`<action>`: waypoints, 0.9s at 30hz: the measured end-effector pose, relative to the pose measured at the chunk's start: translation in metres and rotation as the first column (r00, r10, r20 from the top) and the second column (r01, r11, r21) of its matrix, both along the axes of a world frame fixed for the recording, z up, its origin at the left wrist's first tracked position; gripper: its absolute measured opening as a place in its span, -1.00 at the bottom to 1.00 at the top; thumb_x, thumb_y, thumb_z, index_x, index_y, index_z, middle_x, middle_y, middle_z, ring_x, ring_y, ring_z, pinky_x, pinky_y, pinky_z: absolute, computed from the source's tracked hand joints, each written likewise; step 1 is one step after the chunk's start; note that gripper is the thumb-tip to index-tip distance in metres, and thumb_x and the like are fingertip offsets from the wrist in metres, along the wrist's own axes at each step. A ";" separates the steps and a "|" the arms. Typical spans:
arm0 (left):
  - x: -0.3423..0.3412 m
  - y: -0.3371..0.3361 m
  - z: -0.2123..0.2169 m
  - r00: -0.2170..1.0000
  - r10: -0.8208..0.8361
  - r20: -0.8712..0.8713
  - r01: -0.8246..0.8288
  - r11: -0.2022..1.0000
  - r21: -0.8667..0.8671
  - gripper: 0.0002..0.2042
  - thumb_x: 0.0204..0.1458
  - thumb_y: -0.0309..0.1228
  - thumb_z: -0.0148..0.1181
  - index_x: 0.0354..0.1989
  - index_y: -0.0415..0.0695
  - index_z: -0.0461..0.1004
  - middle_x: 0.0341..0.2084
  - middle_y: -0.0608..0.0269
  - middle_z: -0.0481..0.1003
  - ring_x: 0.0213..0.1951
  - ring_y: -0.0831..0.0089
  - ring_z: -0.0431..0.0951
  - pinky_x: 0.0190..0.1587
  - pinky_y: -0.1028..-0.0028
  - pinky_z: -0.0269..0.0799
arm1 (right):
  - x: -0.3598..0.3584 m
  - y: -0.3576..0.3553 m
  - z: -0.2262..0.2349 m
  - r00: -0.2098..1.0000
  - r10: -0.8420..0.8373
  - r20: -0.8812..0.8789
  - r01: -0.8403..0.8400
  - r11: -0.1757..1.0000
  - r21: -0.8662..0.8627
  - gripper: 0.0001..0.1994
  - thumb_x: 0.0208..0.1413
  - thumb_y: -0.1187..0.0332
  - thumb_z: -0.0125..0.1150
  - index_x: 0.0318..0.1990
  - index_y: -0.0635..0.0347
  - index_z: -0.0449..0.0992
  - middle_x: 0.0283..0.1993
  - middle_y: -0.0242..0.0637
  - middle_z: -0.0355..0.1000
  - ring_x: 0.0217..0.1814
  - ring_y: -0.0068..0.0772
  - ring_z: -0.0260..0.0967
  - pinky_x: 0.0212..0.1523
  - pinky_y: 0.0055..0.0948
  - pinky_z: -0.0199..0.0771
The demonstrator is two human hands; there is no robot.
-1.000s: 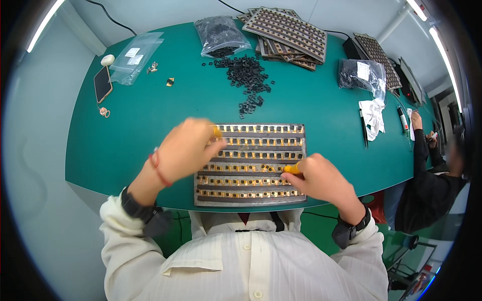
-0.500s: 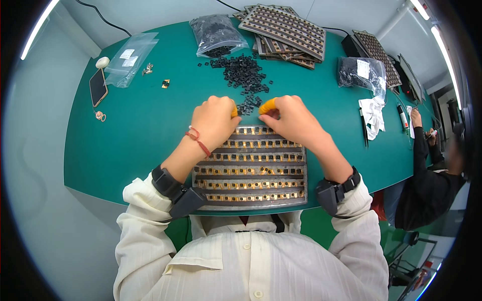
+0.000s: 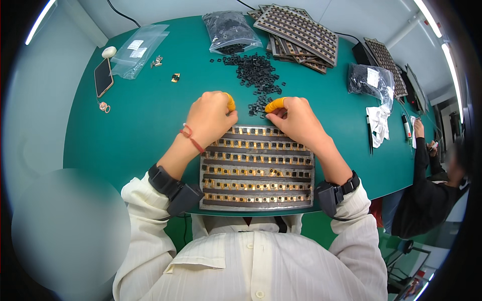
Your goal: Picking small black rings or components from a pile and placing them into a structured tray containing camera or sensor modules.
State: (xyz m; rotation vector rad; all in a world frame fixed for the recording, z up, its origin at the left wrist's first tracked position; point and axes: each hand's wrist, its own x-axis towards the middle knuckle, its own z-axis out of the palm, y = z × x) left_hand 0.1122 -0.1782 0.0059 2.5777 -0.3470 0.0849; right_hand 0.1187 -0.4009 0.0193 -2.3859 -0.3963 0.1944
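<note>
A flat tray (image 3: pixel 257 177) lies in front of me, with rows of small black squares on gold-coloured strips. Beyond it, loose black square parts (image 3: pixel 256 74) spread in a heap, and a smaller cluster (image 3: pixel 257 106) trails toward the tray. My left hand (image 3: pixel 213 114) is closed at the tray's far left corner, a yellow cover on its index finger. What its fingertips hold, if anything, is hidden. At the cluster's right edge my right hand (image 3: pixel 296 119) pinches, also with a yellow finger cover (image 3: pixel 274 104). The thing between thumb and finger is too small to make out.
An open bag of black parts (image 3: pixel 232 31) and stacked trays (image 3: pixel 301 37) stand at the back. A phone (image 3: pixel 104 78) and clear bags (image 3: pixel 140 50) lie left. Another bag (image 3: pixel 370 80), white cloth (image 3: pixel 378 124) and tweezers (image 3: pixel 370 135) lie right, near another person (image 3: pixel 427 193).
My left hand has drawn back leftward from the small cluster to the tray's corner. My right hand stays by the cluster. The whole view has shifted slightly.
</note>
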 end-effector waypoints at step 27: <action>-0.128 0.025 0.012 0.945 -0.321 0.055 0.300 0.923 0.241 -0.77 -0.03 -0.31 0.35 -0.56 -0.22 0.53 -0.57 0.18 0.43 -0.47 0.19 0.46 -0.35 0.29 0.37 | -0.112 -0.056 0.017 0.988 0.148 0.046 -0.144 0.986 -0.085 -0.87 -0.02 0.49 0.33 -0.36 0.39 0.56 -0.35 -0.11 0.40 -0.36 -0.08 0.44 -0.32 -0.24 0.48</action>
